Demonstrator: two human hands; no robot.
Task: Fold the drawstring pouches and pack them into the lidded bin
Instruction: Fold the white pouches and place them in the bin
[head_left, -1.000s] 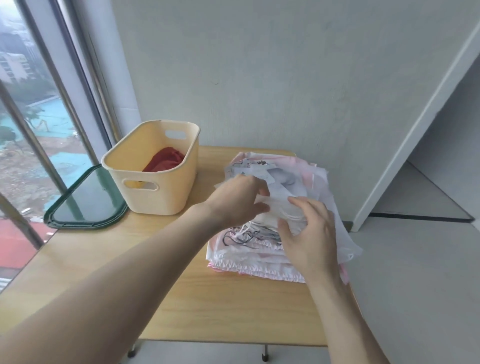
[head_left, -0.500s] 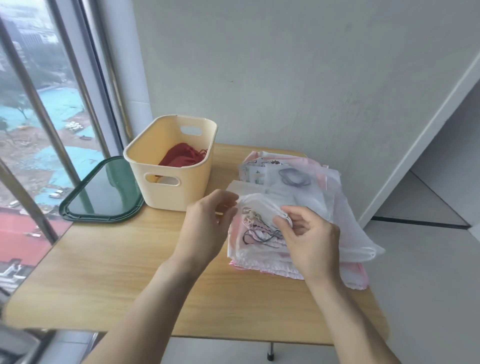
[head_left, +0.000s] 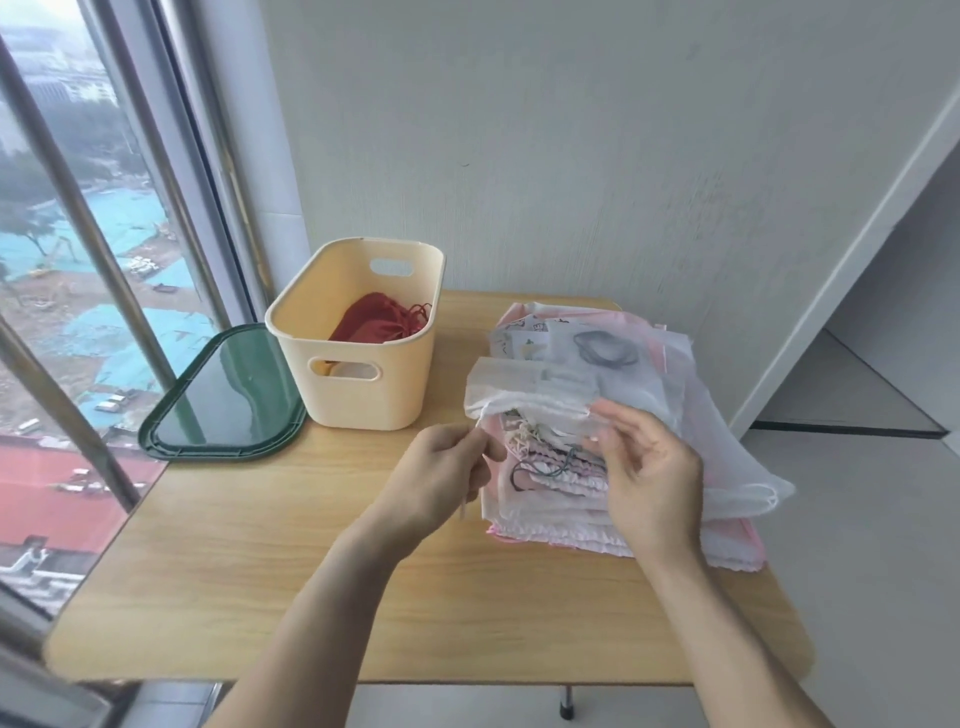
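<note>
My left hand (head_left: 441, 467) pinches the near-left edge of the top white mesh pouch (head_left: 670, 410), thumb against curled fingers, with a thin cord running down from the pinch. My right hand (head_left: 649, 478) has its fingers half curled over the same pouch's gathered mouth; whether they truly grip the cloth or only lie on it I cannot tell.

That pouch sits on the stack of pouches (head_left: 597, 519), white and pink, at about two o'clock on the wooden table (head_left: 260, 597). How many lie in the stack I cannot count, since the layers overlap and my right hand covers part of them. Loose drawstrings, dark and green, tangle between my two hands.

At eleven o'clock from the stack stands one cream bin (head_left: 363, 384) with a cut-out handle at each end, open at the top. One red pouch (head_left: 379, 327) lies inside it, its strings toward the far wall. One dark green lid (head_left: 223, 405) lies flat at nine o'clock of the bin, touching its base and overhanging the table edge by the window (head_left: 78, 312).

A plain wall (head_left: 571, 156) rises just behind the table.
</note>
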